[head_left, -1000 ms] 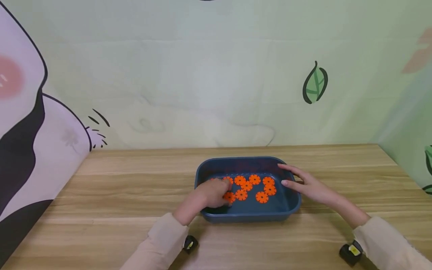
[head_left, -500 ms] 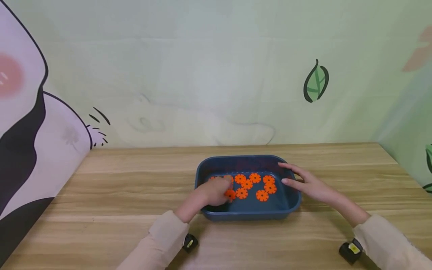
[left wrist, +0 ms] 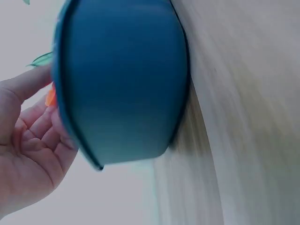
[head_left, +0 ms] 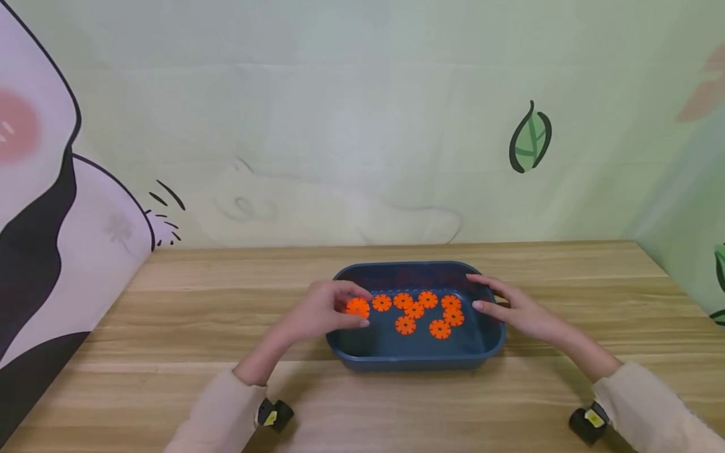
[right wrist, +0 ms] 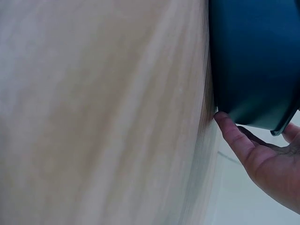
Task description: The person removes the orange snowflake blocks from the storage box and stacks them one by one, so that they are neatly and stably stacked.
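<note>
A dark blue basin (head_left: 416, 363) stands on the table, with several flat orange notched discs (head_left: 404, 325) on its floor. Over its left rim, my left hand (head_left: 323, 309) pinches one orange disc (head_left: 357, 307) between thumb and fingers. The left wrist view shows just a sliver of that orange disc (left wrist: 50, 97) beside the rim; the basin wall (left wrist: 122, 84) hides the rest. At the opposite end my right hand (head_left: 523, 311) holds the basin, thumb over the rim. In the right wrist view, a finger (right wrist: 236, 140) lies against its outer wall (right wrist: 258, 61).
The wooden table (head_left: 198, 314) reaches back to a pale green printed backdrop (head_left: 340, 126). A black wrist camera (head_left: 274, 415) hangs below the left sleeve (head_left: 218, 412), and another camera (head_left: 589, 425) below the right sleeve (head_left: 651, 402).
My left hand has drawn leftward out of the basin to its left rim, bringing a disc from the near left of the basin floor. My right hand has stayed in place.
</note>
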Available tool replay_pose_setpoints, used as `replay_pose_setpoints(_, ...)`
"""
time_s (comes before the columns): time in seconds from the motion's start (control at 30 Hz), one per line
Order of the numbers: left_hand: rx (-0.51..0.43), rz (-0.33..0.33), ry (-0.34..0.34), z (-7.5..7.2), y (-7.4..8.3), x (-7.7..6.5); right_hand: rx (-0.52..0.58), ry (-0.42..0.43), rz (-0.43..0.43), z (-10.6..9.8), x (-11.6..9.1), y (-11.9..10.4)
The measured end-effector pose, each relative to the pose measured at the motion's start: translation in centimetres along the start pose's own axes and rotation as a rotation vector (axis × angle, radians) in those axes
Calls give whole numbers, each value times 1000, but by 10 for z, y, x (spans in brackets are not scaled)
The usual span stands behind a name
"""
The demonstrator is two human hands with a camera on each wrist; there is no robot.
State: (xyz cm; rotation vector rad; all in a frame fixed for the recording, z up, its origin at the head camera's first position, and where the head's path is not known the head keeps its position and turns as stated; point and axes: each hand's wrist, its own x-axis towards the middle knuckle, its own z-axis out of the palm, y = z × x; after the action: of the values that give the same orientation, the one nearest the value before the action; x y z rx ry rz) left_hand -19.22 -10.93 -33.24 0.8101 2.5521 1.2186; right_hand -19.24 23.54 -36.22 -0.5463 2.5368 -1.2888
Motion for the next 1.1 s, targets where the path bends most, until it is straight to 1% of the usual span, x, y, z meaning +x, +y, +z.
replay_pose_setpoints(0.13, -141, -124, 26, -12, -4, -13, -3, 1, 3, 0, 0, 0)
replay_pose_setpoints(0.23, -211, -195, 44, -19, -9, -22, -5, 4, 5, 0, 0, -1)
replay_pose_setpoints(0.3, -232, -224, 55, -23, -14, -27, -7, 4, 6, 0, 0, -1)
replay_pose_setpoints(0.37, -249, -238, 60, -27, -19, -33, -6, 3, 8, 0, -1, -1)
replay_pose_setpoints(0.43, -254, -240, 56, -30, -23, -40, -6, 3, 9, 0, 0, -1)
replay_pose_setpoints(0.53, -246, -225, 46, -34, -28, -47, -8, 6, 9, 0, 0, -1)
replay_pose_setpoints(0.7, -211, -198, 6, -34, -34, -55, -15, 13, 0, 0, 0, -1)
replay_pose_setpoints(0.93, -102, -111, -58, -27, -46, -55, -17, 8, -2, 0, 0, -1)
replay_pose_setpoints(1.1, -42, -104, -127, -22, -53, -54, -16, 8, -5, 1, 0, -1)
